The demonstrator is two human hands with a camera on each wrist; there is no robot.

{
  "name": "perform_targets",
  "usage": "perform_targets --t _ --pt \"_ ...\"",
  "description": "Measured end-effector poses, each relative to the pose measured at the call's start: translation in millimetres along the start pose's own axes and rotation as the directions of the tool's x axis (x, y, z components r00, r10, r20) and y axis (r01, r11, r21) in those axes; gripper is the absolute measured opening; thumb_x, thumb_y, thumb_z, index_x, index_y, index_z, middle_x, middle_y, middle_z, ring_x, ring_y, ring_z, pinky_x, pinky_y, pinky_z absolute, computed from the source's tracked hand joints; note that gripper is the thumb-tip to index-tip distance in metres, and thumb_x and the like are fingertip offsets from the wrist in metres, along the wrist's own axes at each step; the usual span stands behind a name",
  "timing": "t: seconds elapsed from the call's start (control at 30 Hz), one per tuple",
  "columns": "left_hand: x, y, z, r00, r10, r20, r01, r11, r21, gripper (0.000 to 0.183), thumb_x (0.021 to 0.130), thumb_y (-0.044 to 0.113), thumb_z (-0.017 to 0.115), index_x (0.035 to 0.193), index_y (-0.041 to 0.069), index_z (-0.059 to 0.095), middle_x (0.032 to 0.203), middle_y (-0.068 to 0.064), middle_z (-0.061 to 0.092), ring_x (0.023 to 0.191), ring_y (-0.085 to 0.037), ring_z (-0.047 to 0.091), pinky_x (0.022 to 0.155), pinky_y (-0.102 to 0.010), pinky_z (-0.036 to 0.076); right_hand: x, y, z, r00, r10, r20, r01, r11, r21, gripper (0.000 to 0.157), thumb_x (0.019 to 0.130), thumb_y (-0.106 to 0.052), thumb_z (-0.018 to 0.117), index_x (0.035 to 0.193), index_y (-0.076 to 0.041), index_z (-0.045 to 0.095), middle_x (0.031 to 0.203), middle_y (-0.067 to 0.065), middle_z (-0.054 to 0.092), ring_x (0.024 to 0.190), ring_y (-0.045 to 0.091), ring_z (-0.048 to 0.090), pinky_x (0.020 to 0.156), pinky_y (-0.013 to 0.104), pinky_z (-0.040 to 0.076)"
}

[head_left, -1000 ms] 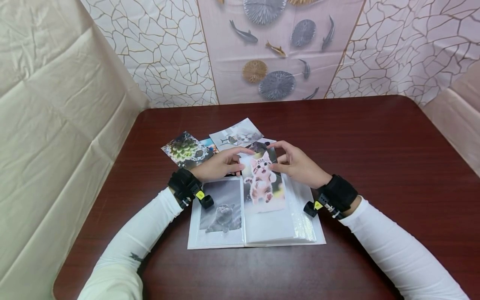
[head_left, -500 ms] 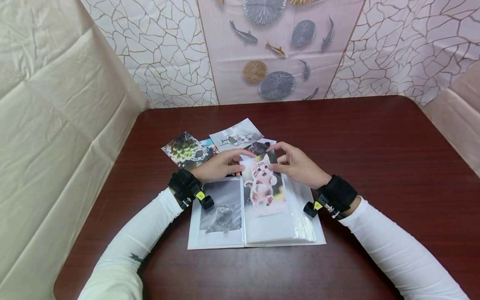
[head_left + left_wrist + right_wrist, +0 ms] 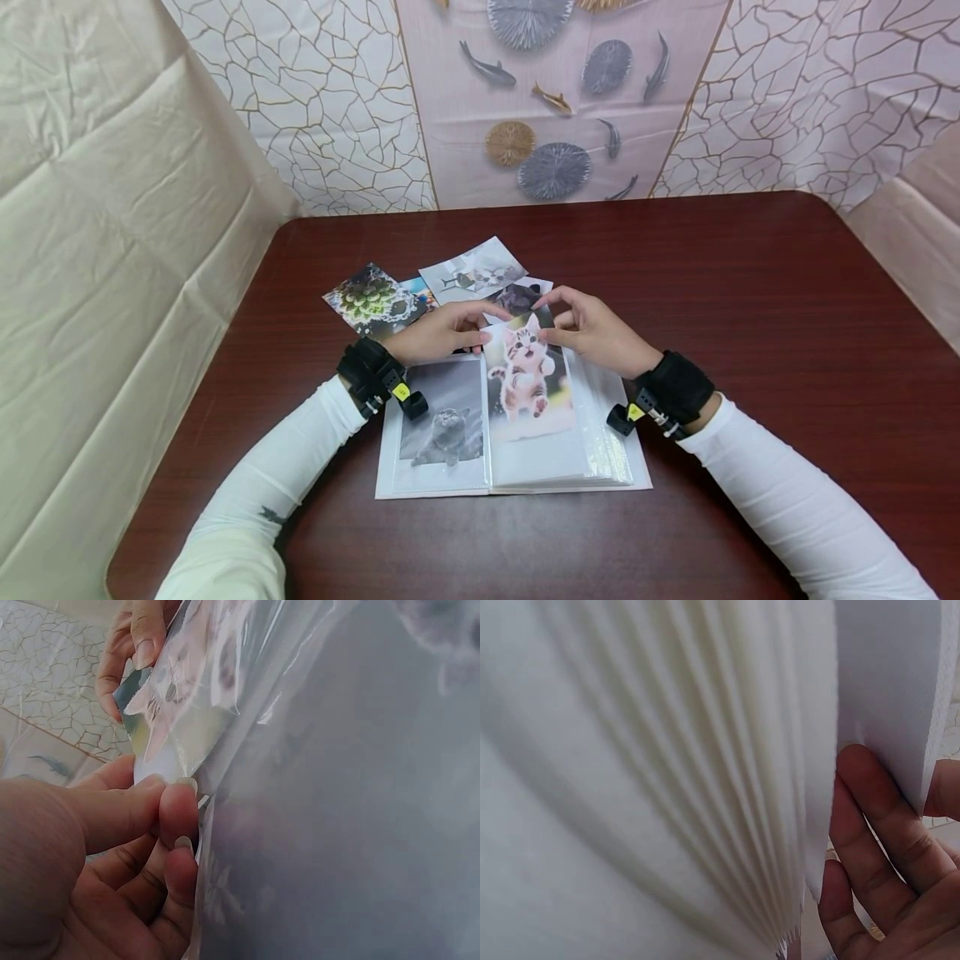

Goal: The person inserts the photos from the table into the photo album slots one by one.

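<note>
An open photo album [image 3: 640,468] lies on the table, with a grey cat picture [image 3: 450,400] in its left page. Over the right page is a kitten photo [image 3: 527,379], its lower part inside the clear sleeve. My left hand [image 3: 448,327] pinches the photo's upper left corner; in the left wrist view, thumb and fingertips hold it beside the sleeve opening. At the upper right edge, my right hand [image 3: 588,329] pinches the photo with its thumb in front. The right wrist view has its fingers [image 3: 900,832] curled behind white pages, the photo hidden there.
Behind the album lie loose photos: a succulent picture [image 3: 372,297] at left, a pale one [image 3: 474,268] in the middle, and a dark one [image 3: 517,297] partly under it. The brown table [image 3: 712,275] extends to a patterned cloth [image 3: 555,171] at the back.
The kitten photo has slid down toward me, deeper into the right page's sleeve. Both hands have moved slightly down with it. The album and loose photos stay put.
</note>
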State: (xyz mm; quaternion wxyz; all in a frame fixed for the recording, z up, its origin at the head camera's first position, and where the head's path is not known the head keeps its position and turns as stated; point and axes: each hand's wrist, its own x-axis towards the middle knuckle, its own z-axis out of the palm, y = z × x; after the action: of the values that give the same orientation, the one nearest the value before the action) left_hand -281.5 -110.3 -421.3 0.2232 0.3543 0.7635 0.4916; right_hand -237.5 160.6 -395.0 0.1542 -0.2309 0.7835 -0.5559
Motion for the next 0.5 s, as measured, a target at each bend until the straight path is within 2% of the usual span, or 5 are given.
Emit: perform_targets --t 0.27,0.5 --pt "0.2 -0.3 0.5 1.0 0.019 -0.008 -0.019 1.0 -0.005 0.037 0.095 0.01 0.055 0.132 0.015 0.057 0.089 -0.011 0.063 0.075 -0.025 0.06 0.067 -0.034 0.048 0.1 -0.7 1.7 1.0 0.003 -0.012 -0.003 1.0 -0.001 0.038 0.093 -0.009 0.06 0.126 0.0 0.046 0.066 0.013 0.059 0.065 0.017 0.055 0.067 0.028 0.038" --pt "0.2 -0.2 0.7 1.0 0.027 0.002 -0.027 1.0 0.004 0.036 0.096 0.011 0.055 0.131 0.014 0.057 0.088 -0.012 0.062 0.075 -0.025 0.061 0.067 -0.033 0.047 0.0 1.4 1.8 1.0 -0.009 -0.014 0.009 1.0 -0.002 0.034 0.092 -0.008 0.061 0.122 0.0 0.048 0.06 0.008 0.048 0.059 0.015 0.041 0.064 0.029 0.033"
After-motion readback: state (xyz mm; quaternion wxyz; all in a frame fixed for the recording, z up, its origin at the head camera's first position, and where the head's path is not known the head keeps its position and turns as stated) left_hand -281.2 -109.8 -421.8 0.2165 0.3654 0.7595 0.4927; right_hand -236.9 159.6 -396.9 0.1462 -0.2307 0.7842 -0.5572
